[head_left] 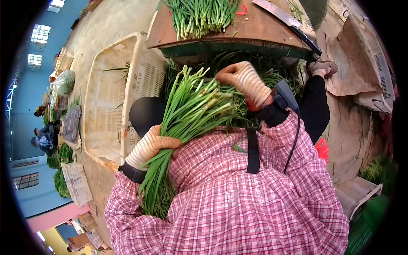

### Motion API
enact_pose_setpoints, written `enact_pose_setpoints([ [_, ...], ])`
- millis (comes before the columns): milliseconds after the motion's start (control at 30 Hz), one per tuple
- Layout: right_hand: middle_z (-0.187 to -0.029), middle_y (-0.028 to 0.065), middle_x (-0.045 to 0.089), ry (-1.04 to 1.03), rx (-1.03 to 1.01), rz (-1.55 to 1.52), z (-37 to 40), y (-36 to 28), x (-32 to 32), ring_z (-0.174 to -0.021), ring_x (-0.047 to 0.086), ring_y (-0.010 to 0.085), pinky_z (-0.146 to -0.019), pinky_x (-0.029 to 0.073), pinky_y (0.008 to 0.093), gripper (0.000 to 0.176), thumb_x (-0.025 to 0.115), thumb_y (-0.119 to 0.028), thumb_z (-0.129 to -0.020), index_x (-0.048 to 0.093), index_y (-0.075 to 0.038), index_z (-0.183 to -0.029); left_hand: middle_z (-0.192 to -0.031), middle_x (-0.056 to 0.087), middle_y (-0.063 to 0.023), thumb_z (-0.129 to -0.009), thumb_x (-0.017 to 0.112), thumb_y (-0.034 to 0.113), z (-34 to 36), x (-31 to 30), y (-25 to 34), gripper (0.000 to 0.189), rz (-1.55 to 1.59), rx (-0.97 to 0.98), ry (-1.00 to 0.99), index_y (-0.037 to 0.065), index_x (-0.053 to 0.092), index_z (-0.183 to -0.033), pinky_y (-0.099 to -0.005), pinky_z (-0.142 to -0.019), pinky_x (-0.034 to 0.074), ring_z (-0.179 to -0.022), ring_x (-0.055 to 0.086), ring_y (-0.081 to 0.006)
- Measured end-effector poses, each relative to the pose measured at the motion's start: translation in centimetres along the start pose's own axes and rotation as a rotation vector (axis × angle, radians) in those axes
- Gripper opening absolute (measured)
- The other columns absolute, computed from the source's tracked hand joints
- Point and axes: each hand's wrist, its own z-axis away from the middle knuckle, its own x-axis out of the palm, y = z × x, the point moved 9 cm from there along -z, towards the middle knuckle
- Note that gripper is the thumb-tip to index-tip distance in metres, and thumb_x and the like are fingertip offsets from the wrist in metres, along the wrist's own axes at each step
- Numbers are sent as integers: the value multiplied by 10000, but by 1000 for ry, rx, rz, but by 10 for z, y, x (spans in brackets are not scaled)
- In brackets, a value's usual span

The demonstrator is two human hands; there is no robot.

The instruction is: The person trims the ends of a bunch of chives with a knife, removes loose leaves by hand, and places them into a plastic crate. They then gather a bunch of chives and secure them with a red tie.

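Pale blue wall (pixel 23 106) with bright windows (pixel 40 34) rises on the far left, beyond a bare, dusty floor (pixel 106 17) where a person in dark clothes (pixel 47 137) is bent over among heaps of greens (pixel 63 159). At the far middle stands a low table with a brown wooden top (pixel 267 27); a thick bundle of trimmed green stalks (pixel 206 17) lies on it, with a small red strip (pixel 242 10) just right of it, and farther right a knife (pixel 288 23) whose black handle reaches past the near edge. To the left, a worn white crate (pixel 146 78) with printed marks sits tilted beside the table. Loose green leaves (pixel 276 70) lie heaped beneath the top. Nearer, a bunch of long green stalks (pixel 187 112) is held over the lap of the pink plaid smock (pixel 238 191), its cut ends fanning toward the table and its leaf tips hanging to the near left. The left hand (pixel 155 146), wrapped in pale striped bands, is closed around the bunch's lower middle. The right hand (pixel 246 81), wrapped likewise, is at the far right of the cut ends, its fingers curled inward; whether they pinch a stalk, I cannot tell. A grey device (pixel 287 95) with a black cable (pixel 295 144) sits at the right wrist.
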Motion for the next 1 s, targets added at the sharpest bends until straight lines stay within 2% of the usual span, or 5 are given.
enact_pose_setpoints([
  [300, -1148, 166, 696, 342, 346, 1335, 31, 34, -128, -1084, 647, 333, -895, 507, 465, 449, 659, -496, -895, 743, -89, -1063, -930, 649, -67, -832, 660, 5, 25, -32, -4, 490, 331, 83, 127, 10, 554, -1310, -250, -567, 490, -632, 582, -140],
  [467, -1297, 140, 645, 192, -305, 652, 52, -60, 4, -1173, 604, 348, -1012, 448, 486, 417, 731, -447, -831, 781, -100, -1056, -912, 637, -55, -835, 663, 18, 11, -18, 4, 475, 288, 123, 147, 22, 560, -1299, -237, -532, 473, -609, 564, -131],
  [667, -1146, 143, 712, 461, -179, 548, 27, -14, -60, -977, 705, 307, -862, 568, 397, 188, 706, -221, -858, 783, -50, -872, -788, 663, -68, -861, 680, 46, 15, -18, 9, 315, 213, 169, 133, -22, 614, -1162, -252, -588, 531, -637, 633, -140],
  [833, -1416, 173, 540, 185, -337, 275, 31, -63, -5, -1272, 557, 372, -1084, 445, 424, 553, 848, -325, -713, 695, -86, -1188, -776, 670, -65, -848, 701, 34, 9, -15, 8, 259, 155, 143, 134, -18, 652, -1097, -243, -550, 507, -596, 620, -133],
  [1000, -1360, 180, 580, -260, -227, -6, 15, -48, 29, -1054, 648, 227, -887, 532, 353, 243, 791, -153, -777, 714, -20, -966, -887, 673, -62, -828, 713, 18, 6, -14, 4, 413, -8, 124, 117, -14, 609, -1227, -254, -615, 524, -662, 631, -140],
])
